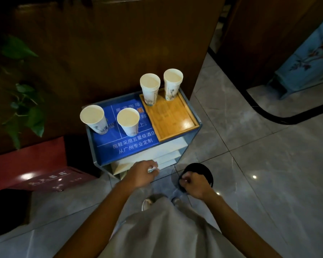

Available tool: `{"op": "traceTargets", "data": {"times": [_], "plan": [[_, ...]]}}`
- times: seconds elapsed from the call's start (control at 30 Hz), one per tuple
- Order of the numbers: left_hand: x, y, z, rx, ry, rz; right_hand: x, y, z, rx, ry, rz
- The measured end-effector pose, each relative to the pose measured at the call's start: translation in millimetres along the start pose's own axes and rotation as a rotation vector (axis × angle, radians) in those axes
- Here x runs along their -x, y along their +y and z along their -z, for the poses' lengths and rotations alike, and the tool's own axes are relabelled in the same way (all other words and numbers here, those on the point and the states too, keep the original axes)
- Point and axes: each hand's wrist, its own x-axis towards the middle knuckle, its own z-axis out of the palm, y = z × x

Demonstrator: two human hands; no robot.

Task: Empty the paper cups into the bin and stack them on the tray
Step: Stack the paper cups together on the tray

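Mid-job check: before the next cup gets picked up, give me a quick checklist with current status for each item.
1. Cups left to empty: two single cups, left cup and middle cup, stand upright on the blue sheet. Ok.
2. Their contents: cannot tell.
3. Stacks on the wooden tray: near stack and far stack upright. Ok.
4. Tray has bare room in front. Ok.
5. Bin open, on the floor beside the cart. Ok.
6. Hands free: left hand holds something small and white; right hand pinches the bin's edge. Not ok.
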Motion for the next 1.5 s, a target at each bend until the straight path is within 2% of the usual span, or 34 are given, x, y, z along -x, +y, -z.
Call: {"op": "traceTargets", "data": {"times": [0.17, 0.43, 0.7, 0.87, 1.1, 1.2, 1.37, 1.5], "plan": [[-16, 43, 46, -0.007, 0.01, -0.11, -19, -38, 48, -0.087, 0.154, 0.081], [-59, 96, 109, -0.132, 0.198, -0.224, -74, -79, 128, -0.21, 0.257, 0.171], [-137, 121, 149, -0.308, 0.31, -0.147, -147, -112, 209, -0.12, 0.363, 0.275], [-193, 129, 169, -0.397, 0.314, -0.078, -192, -132, 252, -0.097, 0.369, 0.386], [-247, 134, 173, -0.531, 0.241, 0.085, -243, -163, 277, 0.138, 0.272, 0.366], [-290, 137, 182, -0.498, 0.209, 0.166, -292, -182, 294, 0.172, 0.132, 0.381], [-292, 132, 173, -0.534, 0.133, 0.128, -299, -186, 278, 0.291, 0.083, 0.355], [-301, 125, 166, -0.515, 0.133, 0.147, -314, -183, 268, 0.376, 0.048, 0.338]]}}
